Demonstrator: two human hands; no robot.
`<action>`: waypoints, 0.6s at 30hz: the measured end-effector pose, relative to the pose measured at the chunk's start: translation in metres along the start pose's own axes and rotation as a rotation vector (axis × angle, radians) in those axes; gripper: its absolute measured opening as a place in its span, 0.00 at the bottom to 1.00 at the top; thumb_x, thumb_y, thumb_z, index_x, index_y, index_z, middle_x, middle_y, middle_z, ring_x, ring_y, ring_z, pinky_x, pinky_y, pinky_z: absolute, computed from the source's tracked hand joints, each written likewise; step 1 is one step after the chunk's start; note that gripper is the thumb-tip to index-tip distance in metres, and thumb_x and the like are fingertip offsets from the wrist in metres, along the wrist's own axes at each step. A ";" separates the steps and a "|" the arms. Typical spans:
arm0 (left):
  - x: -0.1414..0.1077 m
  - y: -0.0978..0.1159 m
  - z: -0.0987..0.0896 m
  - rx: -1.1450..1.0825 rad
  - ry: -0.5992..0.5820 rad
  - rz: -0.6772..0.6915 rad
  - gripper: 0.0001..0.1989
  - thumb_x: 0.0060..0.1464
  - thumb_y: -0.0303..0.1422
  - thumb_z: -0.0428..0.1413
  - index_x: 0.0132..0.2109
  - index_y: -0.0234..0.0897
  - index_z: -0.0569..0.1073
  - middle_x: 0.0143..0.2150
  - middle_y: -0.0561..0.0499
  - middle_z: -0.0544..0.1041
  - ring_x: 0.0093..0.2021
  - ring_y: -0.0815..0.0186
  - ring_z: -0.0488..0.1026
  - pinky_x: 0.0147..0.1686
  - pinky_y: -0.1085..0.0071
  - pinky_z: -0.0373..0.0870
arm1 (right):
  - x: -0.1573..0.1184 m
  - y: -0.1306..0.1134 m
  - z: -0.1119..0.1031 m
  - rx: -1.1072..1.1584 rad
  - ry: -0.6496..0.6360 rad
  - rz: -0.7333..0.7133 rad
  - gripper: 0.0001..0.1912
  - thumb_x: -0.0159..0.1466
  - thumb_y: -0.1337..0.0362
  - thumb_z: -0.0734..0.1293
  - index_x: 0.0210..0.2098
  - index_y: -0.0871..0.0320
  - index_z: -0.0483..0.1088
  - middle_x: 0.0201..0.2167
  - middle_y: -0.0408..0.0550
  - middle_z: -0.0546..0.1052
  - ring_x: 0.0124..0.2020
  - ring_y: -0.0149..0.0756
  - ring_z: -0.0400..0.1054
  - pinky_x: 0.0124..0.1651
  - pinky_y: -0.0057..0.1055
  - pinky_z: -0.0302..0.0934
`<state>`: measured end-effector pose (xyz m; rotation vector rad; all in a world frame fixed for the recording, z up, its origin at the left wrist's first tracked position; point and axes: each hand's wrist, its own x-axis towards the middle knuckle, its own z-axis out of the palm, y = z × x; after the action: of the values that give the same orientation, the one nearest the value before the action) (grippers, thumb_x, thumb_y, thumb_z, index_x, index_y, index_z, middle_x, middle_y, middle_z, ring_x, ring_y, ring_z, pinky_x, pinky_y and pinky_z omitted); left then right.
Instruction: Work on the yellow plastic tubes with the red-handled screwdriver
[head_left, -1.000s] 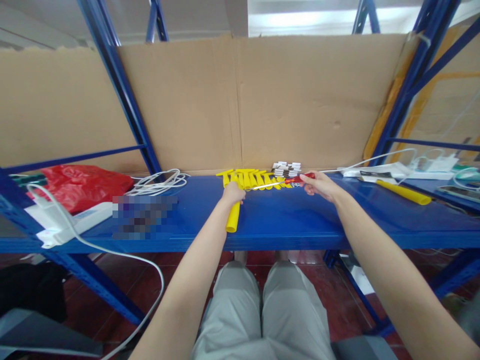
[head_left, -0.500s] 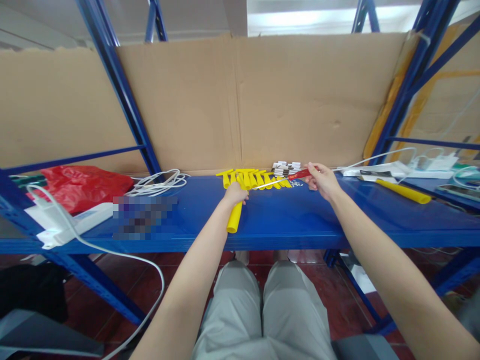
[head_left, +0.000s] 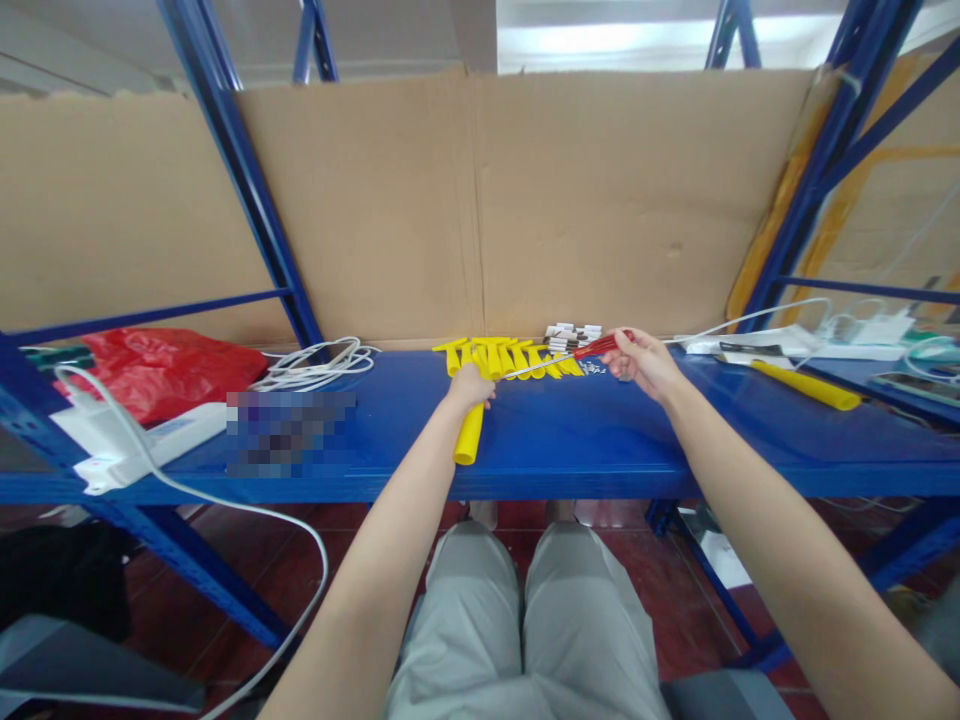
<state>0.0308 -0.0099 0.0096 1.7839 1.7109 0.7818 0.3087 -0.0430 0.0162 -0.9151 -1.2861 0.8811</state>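
My left hand (head_left: pixel 472 384) is closed around a yellow tubular handle (head_left: pixel 469 436), whose hollow end points toward me near the shelf's front edge. In my right hand (head_left: pixel 639 362) is a screwdriver (head_left: pixel 598 347) with a red handle and a long metal shaft. The shaft slants down leftward, and its tip meets the yellow piece beside my left fingers; the exact contact is hidden. Just behind my left hand lies a row of several yellow T-shaped parts (head_left: pixel 517 355). Small screws (head_left: pixel 592 368) are scattered below the screwdriver, with a stack of white and dark pieces (head_left: pixel 572 336) behind it.
The blue shelf (head_left: pixel 600 440) has a cardboard sheet (head_left: pixel 585 200) along its back. Left are a red plastic bag (head_left: pixel 172 370), a coiled white cable (head_left: pixel 322 364) and a white power strip (head_left: pixel 180 440). At right lies another yellow tube (head_left: pixel 806 384) near white chargers and cables.
My right hand and the screwdriver have shifted very slightly, and the screwdriver's handle appears turned in my fingers. The left hand keeps its place on the yellow handle.
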 end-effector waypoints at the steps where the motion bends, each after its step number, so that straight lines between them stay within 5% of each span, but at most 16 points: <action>1: 0.000 0.000 0.000 0.002 0.001 -0.011 0.15 0.53 0.18 0.53 0.48 0.27 0.74 0.35 0.42 0.81 0.20 0.71 0.73 0.27 0.75 0.71 | 0.001 0.001 0.000 -0.017 0.020 -0.001 0.18 0.57 0.49 0.72 0.33 0.57 0.68 0.20 0.43 0.76 0.16 0.26 0.66 0.18 0.21 0.59; 7: -0.002 0.001 0.000 0.004 -0.004 0.009 0.17 0.52 0.17 0.53 0.49 0.26 0.74 0.35 0.43 0.81 0.19 0.71 0.72 0.27 0.73 0.72 | 0.001 0.004 0.004 -0.160 0.114 0.038 0.25 0.58 0.43 0.69 0.24 0.60 0.67 0.14 0.46 0.73 0.11 0.24 0.61 0.13 0.20 0.53; 18: -0.003 0.001 -0.001 -0.025 0.003 0.001 0.16 0.52 0.17 0.54 0.49 0.27 0.74 0.31 0.45 0.80 0.19 0.72 0.72 0.28 0.75 0.72 | -0.002 0.002 0.005 -0.145 0.098 0.076 0.21 0.61 0.48 0.70 0.37 0.61 0.71 0.17 0.45 0.75 0.11 0.25 0.61 0.13 0.20 0.53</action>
<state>0.0309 -0.0128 0.0110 1.7679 1.6956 0.8029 0.3034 -0.0437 0.0142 -1.1145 -1.2493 0.8000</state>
